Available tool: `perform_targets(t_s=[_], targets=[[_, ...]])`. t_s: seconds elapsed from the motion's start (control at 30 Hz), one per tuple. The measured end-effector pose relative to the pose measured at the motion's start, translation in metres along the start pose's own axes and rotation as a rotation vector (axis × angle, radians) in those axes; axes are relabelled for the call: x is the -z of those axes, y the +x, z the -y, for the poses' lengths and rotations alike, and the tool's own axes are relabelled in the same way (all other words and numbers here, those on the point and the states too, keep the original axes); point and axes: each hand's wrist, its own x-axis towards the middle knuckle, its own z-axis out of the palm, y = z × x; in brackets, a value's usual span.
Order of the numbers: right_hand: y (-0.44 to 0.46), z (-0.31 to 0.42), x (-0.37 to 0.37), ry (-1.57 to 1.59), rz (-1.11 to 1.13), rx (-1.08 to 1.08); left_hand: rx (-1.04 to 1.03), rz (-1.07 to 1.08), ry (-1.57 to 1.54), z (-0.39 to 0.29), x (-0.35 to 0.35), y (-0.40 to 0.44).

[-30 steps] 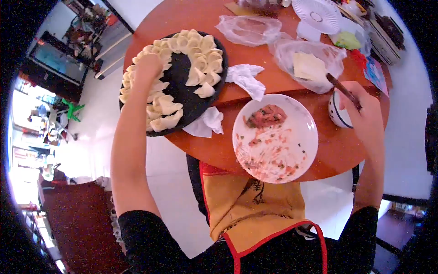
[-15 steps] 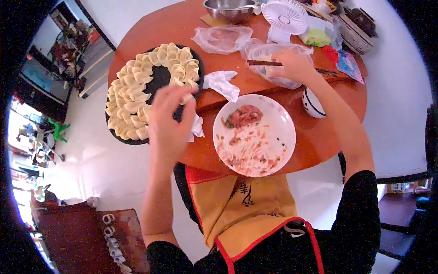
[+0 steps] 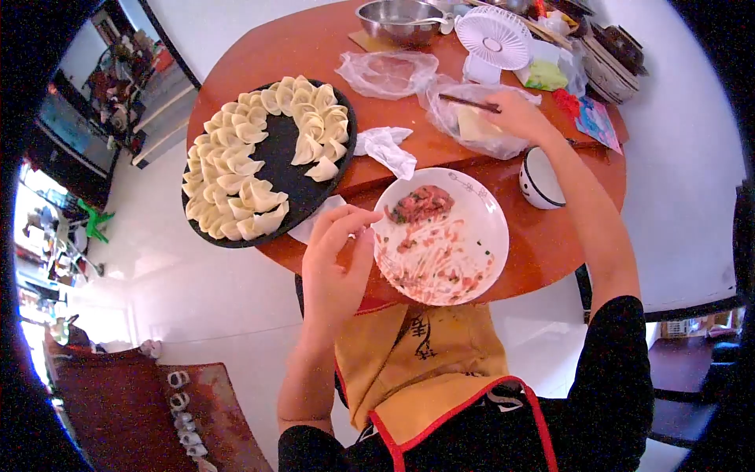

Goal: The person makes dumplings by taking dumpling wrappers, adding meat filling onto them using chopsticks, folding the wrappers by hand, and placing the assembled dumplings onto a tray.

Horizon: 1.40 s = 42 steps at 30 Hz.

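Note:
Beside the left rim of the white plate (image 3: 491,228) is my left hand (image 3: 338,263), thumb and fingers curved with a gap between them and nothing visible held. Minced filling (image 3: 425,204) lies at the plate's upper left, with smears below it. My right hand (image 3: 519,116) grips dark chopsticks (image 3: 470,102) over the clear plastic bag (image 3: 444,118), which has pale wrappers (image 3: 476,126) in it. Folded dumplings (image 3: 228,169) ring much of the round black tray (image 3: 287,177) at the left.
A black-rimmed white bowl (image 3: 541,179) stands near my right forearm. Crumpled tissue (image 3: 385,149) lies between tray and plate. Farther back are a metal bowl (image 3: 399,31), another plastic bag (image 3: 389,72), a white fan (image 3: 494,39) and a colourful packet (image 3: 599,124). The table (image 3: 259,47) has a curved edge.
My left hand has come away from the tray, back and right to the plate. My right hand has moved from beside the bowl to the wrapper bag, still with the chopsticks. The view has shifted.

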Motion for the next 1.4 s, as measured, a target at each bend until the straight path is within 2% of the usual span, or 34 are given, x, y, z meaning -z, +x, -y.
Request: perform_targets(t_s=[0.07,0.1,0.13,0.17,0.23,0.27,0.33,0.37,0.4,0.43,0.47,0.53,0.57,0.6,0.67,0.7,0.73,0.77,0.9,1.0,1.07,1.13,1.2,1.23,1.4], targets=[[0.005,-0.011,0.005,0.000,-0.202,0.064,-0.023,0.006,-0.028,0.003,-0.002,0.000],[-0.001,0.014,0.031,0.096,-0.123,-0.067,0.103,0.048,-0.194,0.003,-0.004,0.000],[-0.005,0.029,0.050,0.095,-0.121,-0.066,0.230,0.091,-0.361,0.003,-0.007,0.001],[-0.008,0.041,0.065,0.121,-0.120,-0.085,0.231,0.089,-0.362,0.006,-0.011,0.003],[-0.015,0.061,0.085,0.148,-0.116,-0.105,0.447,0.103,-0.870,0.016,-0.025,0.009],[-0.019,0.070,0.091,0.187,-0.151,-0.025,0.448,0.103,-0.872,0.019,-0.033,0.014],[-0.031,0.095,0.106,0.226,-0.181,0.052,0.490,0.060,-1.266,0.021,-0.053,0.023],[-0.039,0.113,0.114,0.328,-0.113,0.006,0.494,0.060,-1.268,0.022,-0.061,0.029],[-0.044,0.123,0.116,0.431,-0.043,-0.041,0.504,0.085,-1.435,0.022,-0.069,0.033],[-0.046,0.125,0.113,0.489,-0.019,0.012,0.513,0.110,-1.601,0.021,-0.076,0.035],[-0.049,0.130,0.109,0.491,-0.012,0.008,0.521,0.107,-1.603,0.019,-0.081,0.036],[-0.055,0.140,0.098,0.492,0.152,-0.089,0.507,0.276,-1.804,0.010,-0.084,0.034],[-0.057,0.140,0.090,0.536,0.216,-0.047,0.743,0.267,-1.792,0.007,-0.079,0.027],[-0.053,0.137,0.078,0.427,0.120,0.049,0.750,0.255,-1.794,0.005,-0.076,0.023],[-0.065,0.136,0.071,0.667,-0.068,-0.034,0.729,0.248,-1.689,0.003,-0.073,0.015],[-0.070,0.132,0.065,0.671,-0.057,-0.030,0.730,0.209,-1.640,0.005,-0.064,0.007],[-0.076,0.122,0.055,0.757,-0.118,0.049,0.663,0.209,-1.642,0.007,-0.049,0.001],[-0.082,0.116,0.049,0.844,-0.181,0.130,0.654,0.094,-1.570,0.011,-0.034,-0.004],[-0.111,0.126,0.042,0.769,0.003,0.045,0.720,-0.231,-1.464,0.014,0.015,-0.021],[-0.115,0.128,0.037,0.904,0.163,-0.044,0.794,-0.298,-1.567,0.005,0.025,-0.032],[-0.116,0.123,0.038,0.769,0.211,0.156,0.772,-0.296,-1.541,0.007,0.026,-0.037],[-0.114,0.124,0.038,0.803,0.238,0.124,0.723,-0.244,-1.388,0.008,0.026,-0.041],[-0.109,0.127,0.029,0.922,0.005,0.071,0.734,-0.264,-1.372,0.016,0.024,-0.046],[-0.104,0.129,0.019,0.973,-0.037,0.020,0.744,-0.274,-1.355,0.019,0.023,-0.048],[-0.086,0.133,-0.019,1.092,-0.103,0.039,0.772,-0.384,-1.356,0.024,0.026,-0.052]])
